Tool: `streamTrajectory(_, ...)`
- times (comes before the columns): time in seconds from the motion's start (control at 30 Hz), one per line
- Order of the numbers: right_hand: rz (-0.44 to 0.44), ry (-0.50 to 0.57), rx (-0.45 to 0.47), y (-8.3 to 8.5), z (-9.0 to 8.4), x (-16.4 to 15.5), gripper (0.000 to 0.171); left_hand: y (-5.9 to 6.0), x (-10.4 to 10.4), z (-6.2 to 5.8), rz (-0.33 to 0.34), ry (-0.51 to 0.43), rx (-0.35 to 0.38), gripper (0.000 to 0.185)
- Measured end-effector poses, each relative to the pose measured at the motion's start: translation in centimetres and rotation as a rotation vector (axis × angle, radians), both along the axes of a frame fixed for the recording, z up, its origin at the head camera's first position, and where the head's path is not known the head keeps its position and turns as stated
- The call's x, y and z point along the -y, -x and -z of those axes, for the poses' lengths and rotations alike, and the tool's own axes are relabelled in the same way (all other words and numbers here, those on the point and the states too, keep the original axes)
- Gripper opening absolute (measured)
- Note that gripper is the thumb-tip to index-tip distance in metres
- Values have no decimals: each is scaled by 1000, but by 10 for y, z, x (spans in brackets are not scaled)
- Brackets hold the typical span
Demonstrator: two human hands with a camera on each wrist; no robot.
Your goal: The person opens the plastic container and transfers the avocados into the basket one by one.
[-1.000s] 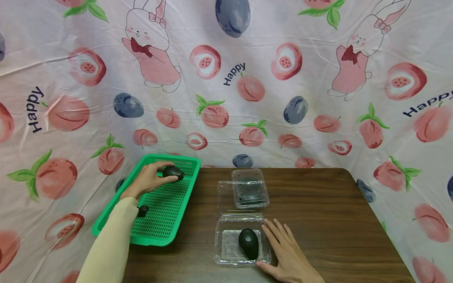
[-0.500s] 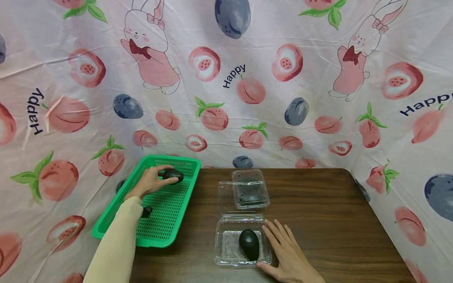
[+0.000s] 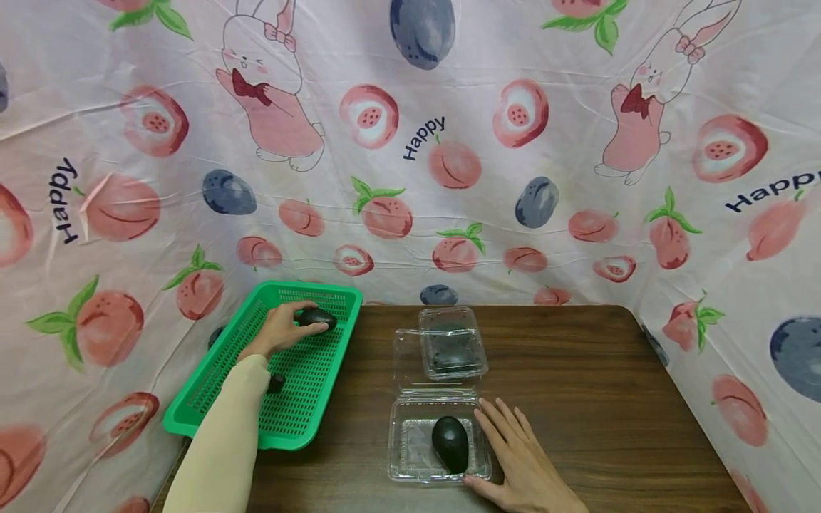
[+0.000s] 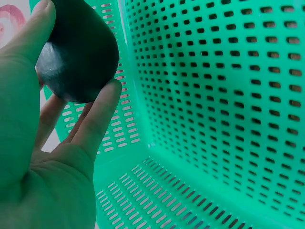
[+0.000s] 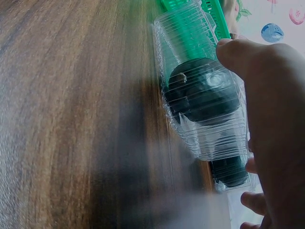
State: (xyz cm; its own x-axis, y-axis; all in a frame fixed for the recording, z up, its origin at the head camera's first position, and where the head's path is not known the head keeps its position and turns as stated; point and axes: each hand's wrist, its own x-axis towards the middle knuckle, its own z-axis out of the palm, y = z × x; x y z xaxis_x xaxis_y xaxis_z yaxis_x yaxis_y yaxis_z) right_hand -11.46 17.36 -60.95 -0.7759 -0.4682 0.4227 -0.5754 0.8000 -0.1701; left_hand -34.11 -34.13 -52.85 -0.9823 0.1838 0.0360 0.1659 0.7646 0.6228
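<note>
Avocado (image 3: pixel 316 318) in the left hand (image 3: pixel 280 331) sits at the far end of the green perforated tray (image 3: pixel 192 413), the grip curled round it with thumb above and fingers (image 4: pixel 97 119) beneath, as the left wrist view shows. Its skin is very dark, nearly black, smooth and faintly glossy, egg-shaped. A slip looks possible, in my judgement, since only the fingertips bear on that rounded skin, and a loose hold could let it roll across the tray floor. The right hand (image 3: pixel 519 459) lies flat and relaxed on the brown surface (image 3: pixel 577 385), fingers straight against the side of an open clear clamshell box (image 3: pixel 410 445) that holds a second avocado (image 3: pixel 450 443); a light box like that could skid or tip its raised lid (image 3: pixel 407 360) if nudged. Behind it stands a closed clamshell box (image 3: pixel 452 349) with dark fruit inside.
</note>
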Motion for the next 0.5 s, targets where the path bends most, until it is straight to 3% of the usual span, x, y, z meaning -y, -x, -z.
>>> streamTrajectory(0.5, 15, -23, 18, -3, -4, 1, 105, 7, -7, 12, -21, 49, 18, 74)
